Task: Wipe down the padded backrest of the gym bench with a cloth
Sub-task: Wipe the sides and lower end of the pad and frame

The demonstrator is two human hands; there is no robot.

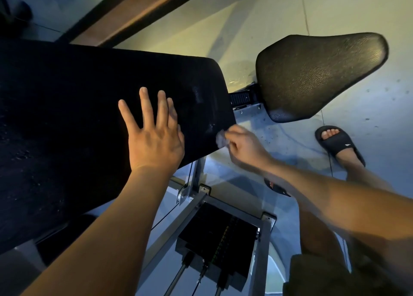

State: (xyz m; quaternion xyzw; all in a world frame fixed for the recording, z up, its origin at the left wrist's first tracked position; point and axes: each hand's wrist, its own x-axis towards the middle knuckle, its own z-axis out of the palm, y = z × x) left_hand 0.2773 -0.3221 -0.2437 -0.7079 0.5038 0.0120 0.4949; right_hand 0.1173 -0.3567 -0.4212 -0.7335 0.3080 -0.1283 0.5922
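While the weight stack (219, 235) sits nearest, low in the frame, the wiping step is in hand. The left hand (154, 137) lies flat on the padded backrest (78, 94), grip apart, fingers straight, apparently bracing it. The right hand (243, 146), blurred, has its grip clamped on a small pale cloth (221, 139) at the backrest's corner nearest the seat pad (317, 76). In my judgement, the next move calls for strokes from that corner across the pad, and for the flat hand to shift clear.

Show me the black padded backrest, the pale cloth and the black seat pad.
Black padded backrest (78, 117), head view, bare middle.
Pale crumpled cloth (220, 140), head view, bunched end.
Black seat pad (317, 76), head view, top centre.
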